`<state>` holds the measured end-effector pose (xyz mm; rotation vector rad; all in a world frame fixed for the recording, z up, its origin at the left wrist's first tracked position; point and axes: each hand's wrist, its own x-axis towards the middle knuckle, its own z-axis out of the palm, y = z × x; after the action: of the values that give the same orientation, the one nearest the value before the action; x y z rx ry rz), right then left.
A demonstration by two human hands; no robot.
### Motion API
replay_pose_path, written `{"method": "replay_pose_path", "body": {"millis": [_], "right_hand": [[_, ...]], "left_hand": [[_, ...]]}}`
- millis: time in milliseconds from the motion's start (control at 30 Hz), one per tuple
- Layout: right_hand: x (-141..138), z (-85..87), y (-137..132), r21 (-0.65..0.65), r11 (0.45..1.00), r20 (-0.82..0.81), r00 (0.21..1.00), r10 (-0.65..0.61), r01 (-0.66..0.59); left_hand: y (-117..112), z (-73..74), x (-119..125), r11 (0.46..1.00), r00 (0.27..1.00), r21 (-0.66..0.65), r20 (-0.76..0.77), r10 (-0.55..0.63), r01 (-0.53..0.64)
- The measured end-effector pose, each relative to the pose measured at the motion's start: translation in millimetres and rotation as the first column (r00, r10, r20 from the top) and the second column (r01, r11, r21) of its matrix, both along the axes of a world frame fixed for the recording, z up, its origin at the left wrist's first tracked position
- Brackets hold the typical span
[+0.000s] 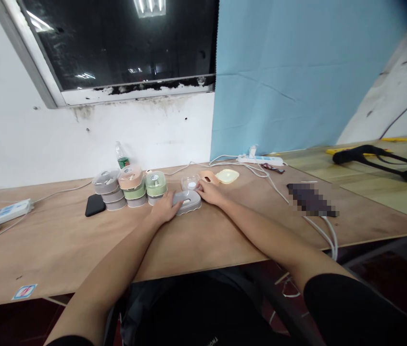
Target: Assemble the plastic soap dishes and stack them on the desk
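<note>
Near the middle of the table, a grey rounded plastic case (189,204) with an oval opening on top lies under my left hand (165,207). The fingers of that hand grip its left side. Just behind it stands a clear plastic container (189,181) with a white round spot. My right hand (209,192) has its fingertips pinched at the container's right edge. To the right lie a peach plastic piece (209,177) with a slot and a pale yellow shallow piece (227,176). Stacked cases stand left of my hands: grey (106,182), peach (130,177) and green (156,182).
A black phone (95,205) lies left of the stacks, and a plastic bottle (121,156) stands behind them. Power strips (261,160) and white cables (273,185) run along the back. A blurred dark object (311,199) lies at right, near a black strap-like frame (384,161).
</note>
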<state>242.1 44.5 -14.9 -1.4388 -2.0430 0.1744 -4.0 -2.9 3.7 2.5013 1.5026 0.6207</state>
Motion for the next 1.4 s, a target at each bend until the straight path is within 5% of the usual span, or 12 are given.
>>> {"method": "replay_pose_path", "body": {"millis": [200, 333, 500, 900, 1100, 1400], "right_hand": [[-2, 7.6, 0, 0.095, 0.98, -0.251, 0.957, -0.145, 0.174], [-6, 16.8, -13, 0.185, 0.98, -0.42, 0.908, 0.005, 0.08], [-12, 20.9, -26, 0.05, 0.99, -0.521, 0.842, 0.138, -0.131], [3, 22.1, -18, -0.091, 0.992, -0.306, 0.95, 0.052, -0.083], [11, 20.4, -14, -0.269, 0.935, -0.142, 0.97, 0.199, -0.231], [9, 14.4, -11, -0.236, 0.924, -0.152, 0.95, 0.272, -0.302]], "left_hand": [[-1, -0.1, 0, 1.0, 0.997, 0.027, 0.078, -0.017, 0.015], [-2, 1.3, 1, 0.996, 0.98, 0.085, 0.201, -0.008, -0.009], [-6, 7.4, 2, 0.986, 0.949, 0.158, 0.315, -0.002, -0.051], [-5, 13.6, 0, 0.99, 0.979, 0.042, 0.163, 0.124, -0.132], [3, 6.3, -4, 0.989, 0.993, -0.093, -0.037, 0.109, -0.112], [6, 1.2, -6, 0.994, 0.996, -0.073, -0.022, 0.082, -0.083]]}}
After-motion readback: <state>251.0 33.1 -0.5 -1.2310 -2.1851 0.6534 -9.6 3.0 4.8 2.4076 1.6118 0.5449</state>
